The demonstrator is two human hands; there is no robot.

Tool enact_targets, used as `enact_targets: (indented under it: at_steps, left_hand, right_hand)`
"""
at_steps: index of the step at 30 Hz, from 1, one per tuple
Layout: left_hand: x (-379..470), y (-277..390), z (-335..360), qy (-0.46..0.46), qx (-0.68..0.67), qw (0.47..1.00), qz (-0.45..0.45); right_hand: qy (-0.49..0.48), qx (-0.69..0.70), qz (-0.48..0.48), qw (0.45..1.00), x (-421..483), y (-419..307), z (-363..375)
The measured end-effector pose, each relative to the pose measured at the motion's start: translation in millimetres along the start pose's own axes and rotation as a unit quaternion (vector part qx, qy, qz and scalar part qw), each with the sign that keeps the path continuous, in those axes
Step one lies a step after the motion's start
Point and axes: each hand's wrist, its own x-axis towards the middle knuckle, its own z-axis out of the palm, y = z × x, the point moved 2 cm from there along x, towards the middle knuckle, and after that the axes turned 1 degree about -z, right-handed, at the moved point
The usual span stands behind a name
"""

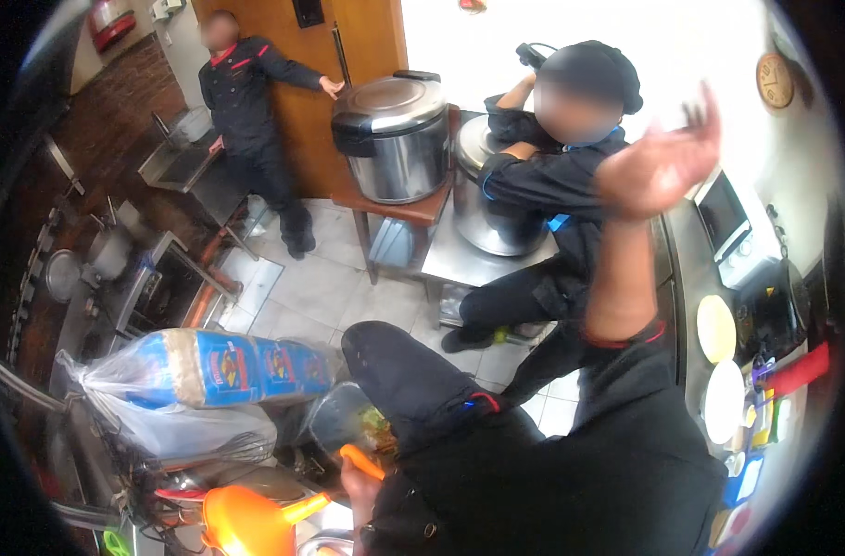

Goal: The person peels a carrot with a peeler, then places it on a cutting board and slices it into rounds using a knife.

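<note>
My left hand (358, 486) is closed around a peeled-looking carrot (362, 462) at the bottom of the view. Just beyond it stands a grey bucket (335, 415) with vegetable scraps (375, 427) inside, partly covered by my leg. On the right, my right hand (662, 167) is raised, blurred, with fingers spread and nothing visible in it. An orange plastic funnel (245, 521) lies left of my left hand. Beside the funnel, a metal bowl (325, 544) with an orange piece in it is cut off by the lower edge.
A person in dark clothes (527, 181) leans on a steel pot (499, 215); another person (245, 104) stands by a wooden door (304, 139). A large steel rice cooker (402, 153) sits on a brown table. Bagged blue packages (231, 368) lie left. A microwave (732, 229) stands right.
</note>
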Motion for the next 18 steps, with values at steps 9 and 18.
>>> enact_targets:
  at_steps: [9, 18]
  left_hand:
    - [-7, -3, 5, -0.051, 0.008, 0.999, 0.013]
    - [-78, 20, 84, -0.095, 0.147, 0.951, 0.255]
  right_hand:
    - [-0.754, 0.353, 0.371, 0.412, -250, -252, -37]
    - [-0.770, 0.504, 0.341, 0.194, -281, -357, -60]
